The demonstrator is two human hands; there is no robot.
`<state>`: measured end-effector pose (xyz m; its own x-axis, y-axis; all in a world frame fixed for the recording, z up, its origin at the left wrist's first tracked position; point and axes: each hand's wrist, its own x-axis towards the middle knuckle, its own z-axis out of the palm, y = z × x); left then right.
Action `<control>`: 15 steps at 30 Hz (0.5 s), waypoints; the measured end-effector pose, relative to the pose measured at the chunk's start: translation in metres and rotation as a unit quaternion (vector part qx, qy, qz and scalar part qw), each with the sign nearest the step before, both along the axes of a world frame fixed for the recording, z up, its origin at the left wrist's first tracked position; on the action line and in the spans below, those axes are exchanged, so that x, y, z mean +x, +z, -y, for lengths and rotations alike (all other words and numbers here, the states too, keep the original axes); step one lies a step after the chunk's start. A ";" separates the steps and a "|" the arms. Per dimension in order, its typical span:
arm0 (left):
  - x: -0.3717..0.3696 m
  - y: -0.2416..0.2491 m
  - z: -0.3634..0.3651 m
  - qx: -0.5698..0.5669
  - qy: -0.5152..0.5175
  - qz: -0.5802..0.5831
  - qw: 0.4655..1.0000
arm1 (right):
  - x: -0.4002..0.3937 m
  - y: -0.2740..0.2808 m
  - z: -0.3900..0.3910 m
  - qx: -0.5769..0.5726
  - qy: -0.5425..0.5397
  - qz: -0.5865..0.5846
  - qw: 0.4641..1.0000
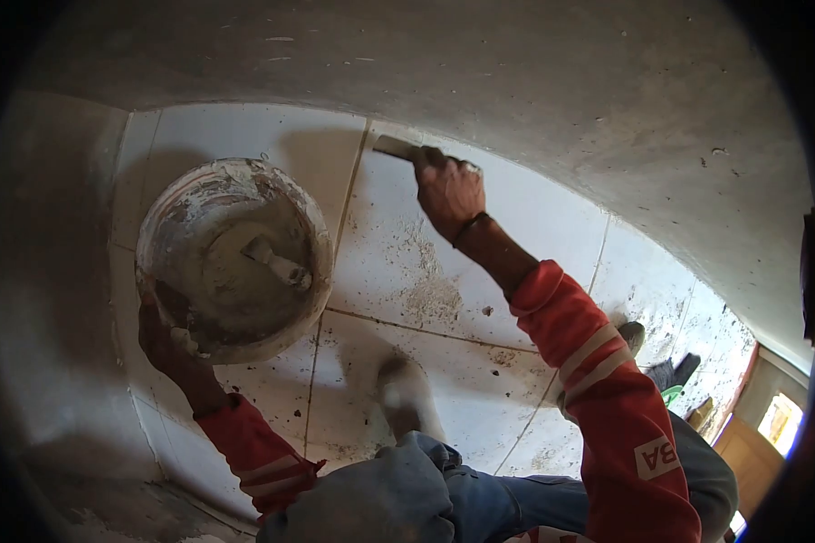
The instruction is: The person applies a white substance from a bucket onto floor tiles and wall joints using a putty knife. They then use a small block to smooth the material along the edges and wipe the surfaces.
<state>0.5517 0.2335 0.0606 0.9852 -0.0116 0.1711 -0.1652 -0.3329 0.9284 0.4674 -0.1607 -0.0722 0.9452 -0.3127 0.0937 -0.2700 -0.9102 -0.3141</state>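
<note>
My left hand (166, 339) grips the near left rim of a round, plaster-crusted bucket (321, 240). Grey-white plaster mix (226, 249) lies inside it, along with a second tool, a plaster-caked scraper (276, 262) with a short handle. In my closed right hand (450, 188) is a putty knife (396, 147), its flat blade pointing left over the tiles close to the wall. A gap of floor separates this blade from the bucket.
White floor tiles (380, 235) carry crumbs and smears of plaster. A plastered wall (426, 63) curves along the far side, with another wall (54, 235) at left. My shoe (403, 389) stands below the bucket. At right are a dark brush-like item (675, 371) and a door (756, 443).
</note>
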 end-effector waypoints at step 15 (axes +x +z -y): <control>0.000 -0.006 -0.012 0.184 0.005 0.068 0.981 | 0.003 -0.003 0.022 -0.015 0.045 -0.014 0.999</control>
<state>0.5518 0.2455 0.0549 0.9539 -0.0878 0.2870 -0.2743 -0.6431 0.7149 0.4707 -0.1824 -0.0753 0.9719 -0.2233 0.0750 -0.1945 -0.9403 -0.2791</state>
